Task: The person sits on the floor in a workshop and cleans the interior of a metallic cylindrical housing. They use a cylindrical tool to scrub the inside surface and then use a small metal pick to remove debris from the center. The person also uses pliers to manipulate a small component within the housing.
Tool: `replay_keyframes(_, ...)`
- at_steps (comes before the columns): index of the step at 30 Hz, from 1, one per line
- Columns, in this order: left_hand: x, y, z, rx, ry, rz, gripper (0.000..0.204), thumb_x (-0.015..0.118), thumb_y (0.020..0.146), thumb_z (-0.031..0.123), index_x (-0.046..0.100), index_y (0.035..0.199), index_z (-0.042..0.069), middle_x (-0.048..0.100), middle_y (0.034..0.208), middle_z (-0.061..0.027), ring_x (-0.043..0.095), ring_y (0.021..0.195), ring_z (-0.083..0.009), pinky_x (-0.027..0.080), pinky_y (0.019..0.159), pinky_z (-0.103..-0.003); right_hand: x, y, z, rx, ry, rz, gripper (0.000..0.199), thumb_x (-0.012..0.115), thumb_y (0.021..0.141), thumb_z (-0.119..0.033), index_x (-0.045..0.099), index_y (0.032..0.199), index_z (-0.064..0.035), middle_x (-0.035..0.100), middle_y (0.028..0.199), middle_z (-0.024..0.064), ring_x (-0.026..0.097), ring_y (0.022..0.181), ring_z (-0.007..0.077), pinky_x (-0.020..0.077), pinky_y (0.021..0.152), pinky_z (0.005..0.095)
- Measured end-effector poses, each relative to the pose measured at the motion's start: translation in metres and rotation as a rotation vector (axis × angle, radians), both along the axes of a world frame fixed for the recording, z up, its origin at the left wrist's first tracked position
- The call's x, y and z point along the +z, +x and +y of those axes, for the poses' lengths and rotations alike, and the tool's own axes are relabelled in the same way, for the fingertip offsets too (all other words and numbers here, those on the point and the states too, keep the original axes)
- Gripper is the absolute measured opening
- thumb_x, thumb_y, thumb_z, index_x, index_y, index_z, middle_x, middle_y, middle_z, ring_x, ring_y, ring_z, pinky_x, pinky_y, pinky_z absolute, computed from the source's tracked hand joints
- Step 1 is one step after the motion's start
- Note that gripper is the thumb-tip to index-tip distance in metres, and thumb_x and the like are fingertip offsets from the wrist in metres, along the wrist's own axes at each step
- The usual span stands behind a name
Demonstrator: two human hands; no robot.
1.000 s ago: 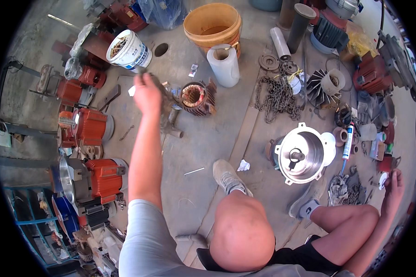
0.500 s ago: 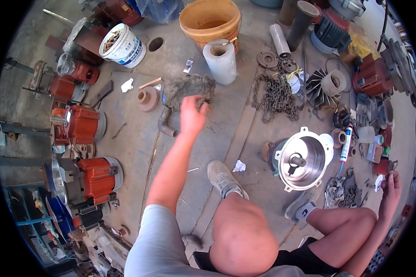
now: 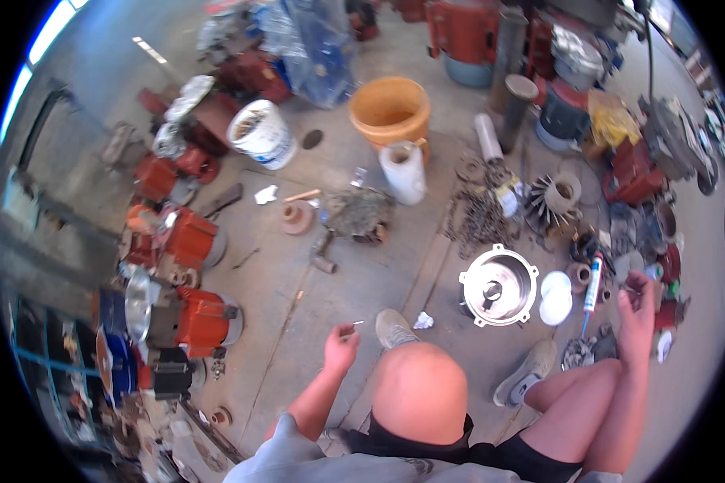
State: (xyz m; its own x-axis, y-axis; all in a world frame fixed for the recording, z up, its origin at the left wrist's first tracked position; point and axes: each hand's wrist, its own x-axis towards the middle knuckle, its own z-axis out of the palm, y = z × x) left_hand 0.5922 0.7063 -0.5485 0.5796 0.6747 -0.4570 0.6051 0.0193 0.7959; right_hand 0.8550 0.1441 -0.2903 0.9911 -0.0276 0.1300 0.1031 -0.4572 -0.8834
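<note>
one orange bucket (image 3: pixel 391 111), one white bucket (image 3: pixel 262 133), one white jug (image 3: pixel 403 171), two grey shoes (image 3: pixel 395 328)

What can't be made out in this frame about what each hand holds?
Head view only:
- Left hand: pinches a small pale thing, too small to identify.
- Right hand: near the parts pile; fisheye blur at the rim hides whether it grips anything.
- Right forearm: partly behind the knee.

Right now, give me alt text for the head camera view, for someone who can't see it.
A seated person's left hand pinches a small thin metal piece above a concrete workshop floor; the right hand hovers over scattered parts beside a shiny round metal motor housing and an orange plastic bucket.
</note>
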Motion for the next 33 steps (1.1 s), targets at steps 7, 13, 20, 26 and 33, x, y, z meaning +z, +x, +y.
replay_keyframes(7, 0.299, 0.090, -0.079, -0.203, 0.040, -0.842, 0.032, 0.070, 0.109, 0.006, 0.063, 0.140, 0.001, 0.070, 0.132, -0.0094, 0.070, 0.120, -0.0186, 0.058, 0.104, -0.036, 0.017, -0.046, 0.107, 0.157, -0.060, -0.100, 0.057, 0.079, 0.101, -0.026, 0.058, 0.150, -0.0036, 0.059, 0.142, 0.0112, 0.057, 0.130, 0.0255, 0.0461, 0.116, 0.0421)
replay_keyframes(13, 0.407, 0.112, -0.225, -0.749, -0.121, -0.968, 0.029, 0.066, 0.115, 0.015, 0.062, 0.140, 0.001, 0.070, 0.122, -0.0048, 0.067, 0.110, -0.0111, 0.056, 0.098, -0.030, 0.062, -0.074, 0.149, 0.192, 0.338, -0.285, 0.041, 0.054, 0.119, -0.034, 0.064, 0.144, -0.0029, 0.061, 0.140, 0.0125, 0.060, 0.129, 0.0238, 0.0463, 0.115, 0.0386)
replay_keyframes(20, 0.375, 0.118, -0.251, -0.894, -0.034, -0.751, 0.027, 0.070, 0.113, 0.016, 0.066, 0.133, 0.000, 0.072, 0.118, -0.0056, 0.067, 0.101, -0.0118, 0.058, 0.093, -0.031, 0.117, -0.056, 0.160, 0.169, 0.368, -0.427, 0.046, 0.046, 0.122, -0.041, 0.064, 0.140, -0.0028, 0.063, 0.133, 0.0118, 0.059, 0.124, 0.0211, 0.0454, 0.112, 0.0367)
replay_keyframes(26, 0.299, 0.164, -0.214, -0.520, -0.154, -0.534, 0.027, 0.069, 0.112, 0.014, 0.064, 0.135, -0.001, 0.071, 0.120, -0.0071, 0.069, 0.104, -0.0117, 0.057, 0.091, -0.031, 0.053, -0.001, 0.141, 0.100, 0.425, -0.247, 0.037, 0.052, 0.121, -0.031, 0.061, 0.141, -0.0007, 0.064, 0.127, 0.0068, 0.058, 0.117, 0.0154, 0.0454, 0.107, 0.0317)
replay_keyframes(33, 0.271, 0.250, -0.208, -0.499, -0.099, -0.596, 0.031, 0.070, 0.112, 0.017, 0.062, 0.137, 0.000, 0.071, 0.119, -0.0076, 0.070, 0.107, -0.0133, 0.058, 0.097, -0.031, -0.018, 0.041, 0.141, 0.131, 0.044, 0.048, 0.053, 0.086, 0.096, -0.025, 0.062, 0.138, -0.0034, 0.065, 0.126, 0.0101, 0.064, 0.115, 0.0205, 0.0516, 0.106, 0.0393)
